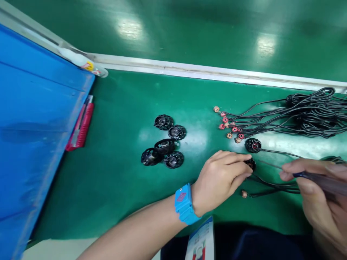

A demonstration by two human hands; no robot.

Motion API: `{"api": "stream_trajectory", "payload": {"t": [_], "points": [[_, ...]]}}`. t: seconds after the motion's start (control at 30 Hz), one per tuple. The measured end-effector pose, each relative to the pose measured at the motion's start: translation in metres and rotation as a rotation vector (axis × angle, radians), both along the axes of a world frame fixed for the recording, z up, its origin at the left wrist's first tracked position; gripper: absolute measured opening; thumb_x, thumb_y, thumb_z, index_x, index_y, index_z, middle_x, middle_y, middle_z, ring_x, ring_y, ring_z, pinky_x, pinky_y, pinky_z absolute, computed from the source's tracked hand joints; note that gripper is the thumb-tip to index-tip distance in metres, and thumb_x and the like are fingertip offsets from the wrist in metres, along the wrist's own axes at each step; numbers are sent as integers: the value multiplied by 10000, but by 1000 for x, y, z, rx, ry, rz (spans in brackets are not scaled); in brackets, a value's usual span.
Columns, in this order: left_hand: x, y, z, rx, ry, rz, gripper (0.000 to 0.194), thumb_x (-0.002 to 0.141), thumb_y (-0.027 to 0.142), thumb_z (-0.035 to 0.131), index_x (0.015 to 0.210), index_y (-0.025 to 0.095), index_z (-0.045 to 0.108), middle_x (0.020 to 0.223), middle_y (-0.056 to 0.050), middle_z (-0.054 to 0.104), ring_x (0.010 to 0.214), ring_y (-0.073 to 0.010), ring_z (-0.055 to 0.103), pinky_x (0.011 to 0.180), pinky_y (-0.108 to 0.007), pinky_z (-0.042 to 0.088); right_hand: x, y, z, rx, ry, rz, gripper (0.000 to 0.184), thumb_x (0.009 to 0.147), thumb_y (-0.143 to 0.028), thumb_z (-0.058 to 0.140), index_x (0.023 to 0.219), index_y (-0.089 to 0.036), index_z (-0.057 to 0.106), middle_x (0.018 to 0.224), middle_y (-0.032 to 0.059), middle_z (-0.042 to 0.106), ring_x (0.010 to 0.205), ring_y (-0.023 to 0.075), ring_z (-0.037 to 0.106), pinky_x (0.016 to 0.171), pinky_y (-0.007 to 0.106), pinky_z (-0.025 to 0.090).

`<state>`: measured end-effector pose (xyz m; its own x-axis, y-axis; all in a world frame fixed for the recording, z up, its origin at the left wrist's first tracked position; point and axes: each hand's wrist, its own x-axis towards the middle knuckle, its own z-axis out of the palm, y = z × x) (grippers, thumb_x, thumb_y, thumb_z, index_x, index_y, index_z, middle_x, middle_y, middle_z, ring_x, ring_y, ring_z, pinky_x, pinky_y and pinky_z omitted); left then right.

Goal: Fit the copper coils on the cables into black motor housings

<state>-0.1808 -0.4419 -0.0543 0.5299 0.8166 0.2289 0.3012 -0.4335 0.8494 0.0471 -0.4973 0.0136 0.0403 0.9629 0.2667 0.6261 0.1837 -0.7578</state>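
My left hand [221,177], with a blue band [186,204] on its wrist, pinches a round black housing [251,164] against the green tabletop. A small copper winding shows inside that housing. In my right hand [322,191] is a screwdriver [317,178], its thin shaft pointing left at the housing; whether the tip touches it I cannot tell. Just above sits another black housing [253,145] with a red-and-copper winding inside and a cable running right. Below my left fingers lies a loose copper winding [244,194] on a black cable.
Several black housings [173,159] lie left of my hands. Several cables with copper ends [225,121] run to a coiled black bundle [311,112]. At the left are a red utility knife [85,124], a blue bin [35,119] and a bottle [81,61] by the white rail [173,68].
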Motion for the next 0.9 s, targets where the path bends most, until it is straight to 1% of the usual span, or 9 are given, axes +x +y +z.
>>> {"api": "stream_trajectory", "payload": {"t": [0.03, 0.1, 0.17, 0.33, 0.47, 0.6, 0.67, 0.77, 0.9], "points": [[0, 0, 1, -11, 2, 8, 47, 1012, 183, 674, 1022, 221, 700, 1194, -26, 811, 1091, -207, 774, 938, -370, 572, -1, 1, -1, 9, -4, 23, 383, 859, -122, 786, 1132, -255, 553, 1001, 10, 771, 785, 199, 771, 662, 307, 633], [0, 0, 2, -40, 9, 30, 97, 982, 178, 714, 1046, 216, 652, 1147, -22, 818, 1015, -208, 781, 901, -367, 584, -3, 6, -1, 20, -74, 91, 374, 865, -82, 768, 1107, -260, 546, 923, -17, 784, 662, 162, 744, 589, 258, 607], [0, 0, 4, -61, 18, 49, 186, 948, 169, 755, 1047, 219, 606, 1120, -16, 819, 941, -206, 777, 863, -363, 590, -6, 10, 2, 14, -123, 124, 316, 901, -77, 724, 1088, -272, 561, 851, -16, 778, 590, 159, 710, 551, 265, 601], [0, 1, 7, -77, 14, 52, 290, 910, 140, 795, 1051, 225, 556, 1139, -8, 811, 939, -200, 773, 858, -351, 587, -9, 12, 5, -57, -111, 141, 307, 902, -64, 697, 1124, -270, 643, 882, 32, 776, 633, 194, 705, 569, 328, 623], [0, 2, 8, -84, 13, 55, 302, 905, 140, 800, 1037, 223, 541, 1139, -6, 810, 930, -199, 775, 848, -346, 588, -8, 12, 0, -75, -85, 185, 279, 902, -51, 677, 1079, -257, 612, 940, 15, 770, 578, 133, 657, 561, 268, 596], [1, 1, 9, -89, 10, 61, 302, 905, 138, 797, 1032, 221, 536, 1120, -5, 811, 931, -197, 777, 841, -341, 589, -7, 17, -4, -40, -166, 258, 197, 931, -62, 652, 1009, -232, 589, 937, 14, 758, 546, 85, 610, 497, 218, 533], [1, 1, 9, -88, 13, 60, 305, 905, 137, 796, 1036, 220, 534, 1120, -9, 811, 941, -201, 778, 841, -343, 589, -7, 20, -4, -37, -174, 292, 189, 935, -50, 640, 957, -222, 564, 942, 21, 753, 576, 69, 627, 466, 190, 498], [0, 1, 9, -93, 17, 59, 305, 911, 138, 790, 1055, 221, 535, 1129, -16, 811, 944, -206, 779, 843, -351, 592, -10, 24, -2, -31, -160, 304, 230, 920, -20, 632, 907, -220, 520, 950, 30, 747, 671, 81, 680, 514, 173, 527], [-1, 0, 9, -97, 24, 48, 239, 957, 172, 740, 1096, 232, 554, 1100, -17, 809, 954, -212, 780, 854, -370, 603, -15, 27, 1, -69, -192, 371, 274, 918, -23, 630, 847, -240, 480, 943, 27, 743, 708, 122, 691, 577, 231, 577]]}}
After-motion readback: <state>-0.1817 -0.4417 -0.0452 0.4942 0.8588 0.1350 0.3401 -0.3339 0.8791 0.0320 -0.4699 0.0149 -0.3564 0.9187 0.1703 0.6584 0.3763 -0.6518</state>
